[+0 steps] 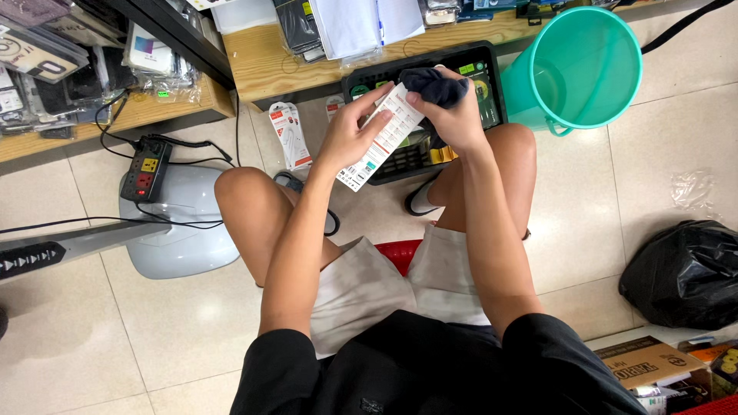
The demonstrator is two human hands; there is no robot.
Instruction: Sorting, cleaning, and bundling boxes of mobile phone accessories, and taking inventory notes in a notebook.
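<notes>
One white packet (382, 138), held up over the knees, with one dark cloth (435, 84) bunched at its top end, at one o'clock. Left hand (347, 132) pinches the packet's left edge, fingers pressed to it. Right hand (455, 115) closes its grip on the cloth, thumb on the packet. Behind, at twelve, one black crate (492, 77); at two o'clock, one teal bucket (580, 69). One more packet (290, 137) lies on the floor at nine.
</notes>
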